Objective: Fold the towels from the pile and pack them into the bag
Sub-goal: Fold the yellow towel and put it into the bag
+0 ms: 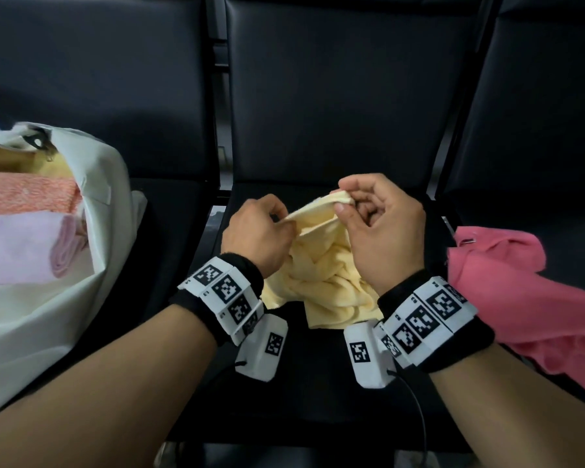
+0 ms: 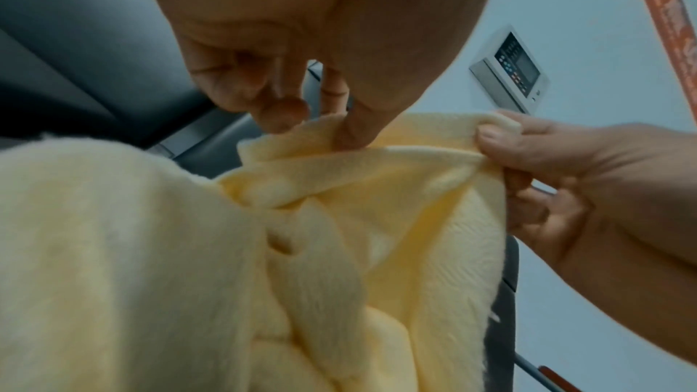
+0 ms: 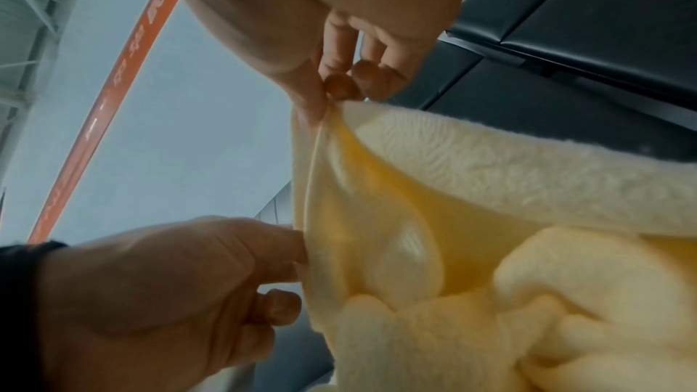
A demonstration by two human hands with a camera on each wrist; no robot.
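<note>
A crumpled pale yellow towel (image 1: 321, 282) hangs over the middle black seat (image 1: 318, 383), lifted by its top edge. My left hand (image 1: 260, 231) pinches that edge on the left, and my right hand (image 1: 379, 224) pinches it on the right, a short stretch of hem taut between them. The left wrist view shows the yellow towel (image 2: 339, 234) bunched below my left hand (image 2: 339, 127), with my right hand (image 2: 501, 142) gripping the hem. From the right wrist, my right hand (image 3: 324, 100) pinches the yellow towel (image 3: 490, 204). A white bag (image 1: 81, 265) stands open on the left seat.
Inside the bag lie a folded orange towel (image 1: 27, 194) and a folded lilac towel (image 1: 24, 251). A pink towel (image 1: 520, 298) lies loose on the right seat. Black seat backs (image 1: 335, 96) rise behind. A wall panel (image 2: 513, 70) shows in the left wrist view.
</note>
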